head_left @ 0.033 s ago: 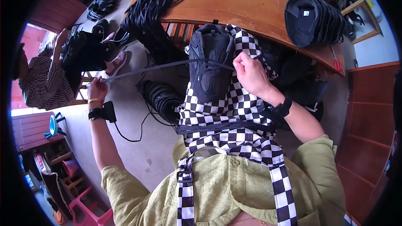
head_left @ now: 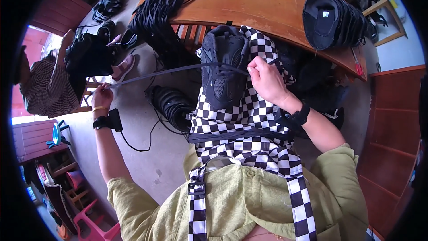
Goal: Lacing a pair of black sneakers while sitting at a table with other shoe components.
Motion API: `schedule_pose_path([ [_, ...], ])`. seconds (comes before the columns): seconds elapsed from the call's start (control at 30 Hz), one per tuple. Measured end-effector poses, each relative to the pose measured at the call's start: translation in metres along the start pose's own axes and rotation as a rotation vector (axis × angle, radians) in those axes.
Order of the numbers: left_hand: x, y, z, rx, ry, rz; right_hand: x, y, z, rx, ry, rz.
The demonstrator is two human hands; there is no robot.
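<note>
A black shoe upper (head_left: 225, 71) rests on my lap, on a black-and-white checked apron (head_left: 249, 151). A dark flat shoelace (head_left: 160, 70) runs across it, through the lacing area. Out to the left, my left hand (head_left: 102, 97) is closed on one end of the lace, which is stretched taut. Just beside the upper's right edge, my right hand (head_left: 264, 76) pinches the lace on the other side. Several more laces (head_left: 240, 135) lie across the apron at my waist.
Many black laces (head_left: 162, 0) hang over the wooden table's (head_left: 249, 0) edge. Stacked black uppers (head_left: 318, 22) and scissors (head_left: 357, 62) are at its right. More stacked uppers (head_left: 171, 102) stand on the floor. Another person (head_left: 49, 85) sits at the left. A pink stool (head_left: 91, 221) is lower left.
My left hand has shifted very slightly outward to the left with the lace still taut. The shoe upper and my right hand look the same.
</note>
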State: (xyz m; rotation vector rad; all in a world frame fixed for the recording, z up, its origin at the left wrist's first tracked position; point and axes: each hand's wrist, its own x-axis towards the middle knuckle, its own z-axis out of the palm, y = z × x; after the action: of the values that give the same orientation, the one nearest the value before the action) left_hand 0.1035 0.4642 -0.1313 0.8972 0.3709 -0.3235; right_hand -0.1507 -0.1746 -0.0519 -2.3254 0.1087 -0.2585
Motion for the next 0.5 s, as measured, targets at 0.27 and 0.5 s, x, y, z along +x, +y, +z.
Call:
schedule_pose_path([
  [0.27,0.000,0.059,-0.084,-0.042,-0.051,0.149,-0.006,0.001,0.004,-0.110,0.010,-0.107],
  [0.5,-0.071,0.159,-0.122,-0.171,0.135,0.321,-0.001,-0.011,0.000,-0.216,-0.011,-0.227],
])
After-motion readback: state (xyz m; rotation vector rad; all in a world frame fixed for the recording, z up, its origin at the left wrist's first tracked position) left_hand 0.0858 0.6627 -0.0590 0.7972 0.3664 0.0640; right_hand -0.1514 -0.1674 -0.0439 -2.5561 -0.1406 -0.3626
